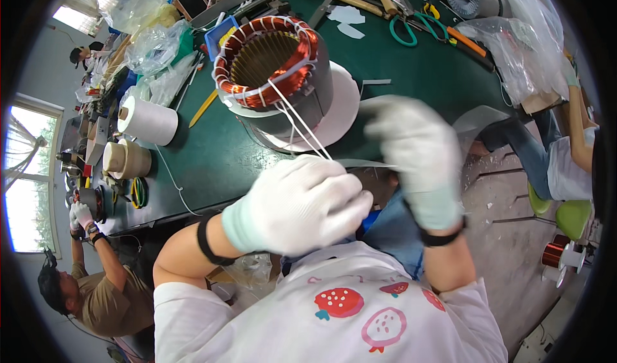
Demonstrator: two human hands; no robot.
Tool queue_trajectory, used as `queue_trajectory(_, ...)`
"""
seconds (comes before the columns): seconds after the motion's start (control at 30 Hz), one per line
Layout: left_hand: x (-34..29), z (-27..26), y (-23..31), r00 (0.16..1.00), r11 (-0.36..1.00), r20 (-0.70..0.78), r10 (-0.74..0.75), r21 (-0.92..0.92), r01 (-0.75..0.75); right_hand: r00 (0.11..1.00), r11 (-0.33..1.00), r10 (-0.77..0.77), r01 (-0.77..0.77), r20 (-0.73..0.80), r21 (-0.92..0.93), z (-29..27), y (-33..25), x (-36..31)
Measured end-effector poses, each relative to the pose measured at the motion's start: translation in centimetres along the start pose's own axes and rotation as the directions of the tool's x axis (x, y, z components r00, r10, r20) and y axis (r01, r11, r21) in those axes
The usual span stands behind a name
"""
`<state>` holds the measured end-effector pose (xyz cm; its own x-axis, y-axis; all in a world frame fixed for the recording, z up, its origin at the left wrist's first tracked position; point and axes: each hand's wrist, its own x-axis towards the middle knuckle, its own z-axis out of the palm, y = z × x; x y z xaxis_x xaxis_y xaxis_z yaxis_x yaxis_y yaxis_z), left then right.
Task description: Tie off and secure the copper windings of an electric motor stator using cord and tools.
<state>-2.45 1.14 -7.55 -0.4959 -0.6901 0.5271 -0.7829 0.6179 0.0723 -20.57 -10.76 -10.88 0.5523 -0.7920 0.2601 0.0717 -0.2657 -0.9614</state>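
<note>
Copper-wound stator [296,73] is standing on a round white base [347,102] on the green counter [209,163], ahead of the person, its bore facing up. White cord [302,122] is running from the near side of its winding, in two straight strands, to the left hand [302,202]. Of the hands, the left is keeping its fingers curled closed on the cord; the right hand [418,151] is showing blurred, to the right of the left one, so its opening and any hold cannot be told. White thread spool [151,120] is standing left of the stator; green-handled scissors [403,32] are lying beyond, to the right. Markings: red fruit prints [339,302] are decorating the person's white shirt [276,327]; pink marks above are appearing too indistinct to read.
</note>
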Motion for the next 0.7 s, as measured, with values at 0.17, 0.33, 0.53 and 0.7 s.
queue_trajectory(0.17, -2.4, -1.9, -3.7, 0.997, 0.996, 0.053, 0.062, -0.072, -0.059, 0.834, 0.458, 0.247, -0.550, 0.494, 0.699, 3.4, -1.9, 1.0)
queue_trajectory(0.33, -1.4, -0.8, -8.9, 0.904, 0.911, -0.332, -0.268, 0.217, 0.350, 0.927, 0.493, -0.118, -0.258, 0.357, 0.831, 6.8, -2.8, 4.2)
queue_trajectory(0.53, -1.9, -1.4, -10.4, 0.929, 0.947, -0.285, -0.234, 0.150, 0.285, 0.955, 0.829, -0.088, -0.087, 0.283, 0.553, 8.3, 4.2, 2.1)
queue_trajectory(0.7, 0.3, -1.5, -8.1, 0.887, 0.907, -0.270, -0.374, 0.093, 0.411, 0.951, 0.938, -0.265, 0.216, 0.161, 0.271, 9.2, 5.6, 1.7)
